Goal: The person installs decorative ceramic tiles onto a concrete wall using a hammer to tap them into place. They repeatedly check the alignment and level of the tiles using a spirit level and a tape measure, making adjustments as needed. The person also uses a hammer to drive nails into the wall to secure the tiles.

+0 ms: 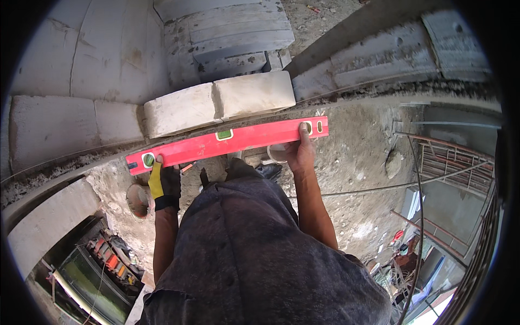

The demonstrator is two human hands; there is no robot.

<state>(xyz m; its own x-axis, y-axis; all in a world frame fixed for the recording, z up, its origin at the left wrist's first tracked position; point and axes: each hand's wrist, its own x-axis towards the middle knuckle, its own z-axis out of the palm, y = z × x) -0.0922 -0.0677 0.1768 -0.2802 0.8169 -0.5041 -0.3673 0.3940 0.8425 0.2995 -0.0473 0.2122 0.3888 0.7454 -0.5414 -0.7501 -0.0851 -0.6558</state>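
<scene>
A long red spirit level (189, 149) with green vials stretches across in front of me, tilted slightly up to the right. My left hand (164, 183), in a yellow and black glove, grips its left end with the thumb on the front face. My bare right hand (301, 151) holds the right end, thumb pressed beside a vial. Just beyond the level, two pale blocks (181, 110) sit side by side on the wall course, with a dark joint between them. I cannot tell whether the level touches them.
Stacked grey blocks (238, 35) rise behind the pale ones, and a row of blocks (384, 59) runs off right. A thin string (374, 81) follows the wall. Below right stands scaffolding (455, 162); a hanging cable (421, 227) crosses there. A round bucket (137, 200) sits lower left.
</scene>
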